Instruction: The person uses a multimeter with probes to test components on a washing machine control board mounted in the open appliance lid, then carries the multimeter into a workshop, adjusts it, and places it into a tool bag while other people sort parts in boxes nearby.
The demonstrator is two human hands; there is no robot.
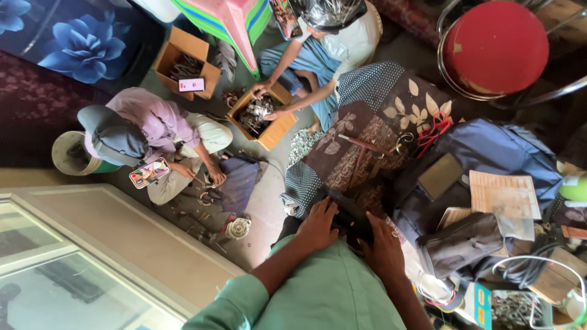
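Both my hands are on a black, flat-edged object (347,215) lying in my lap at the bottom middle of the view; it looks like hard plastic or metal, though it is too dark to tell which. My left hand (318,226) lies over its near left end with the fingers curled down onto it, and my right hand (384,249) presses on its right end, fingers bent and partly closed around the edge. My green sleeves (318,293) run up to both wrists.

Just beyond the object, a brown cloth (367,134) with a pale leaf print and a dotted border is spread out, soft and creased, with a thin reddish rod (362,145) and a tangle of red wire (431,131) lying on it. To the right sit a dark blue fabric bag (489,153), a grey pouch (461,244) and a sheet of printed paper (504,192).

Farther off on the bare concrete floor (266,201), two other people sit. One in a pale pink shirt (150,116) bends over small metal parts; the other has both hands in a cardboard box (264,117) of metal scrap. A round red stool (495,46) stands at the top right.
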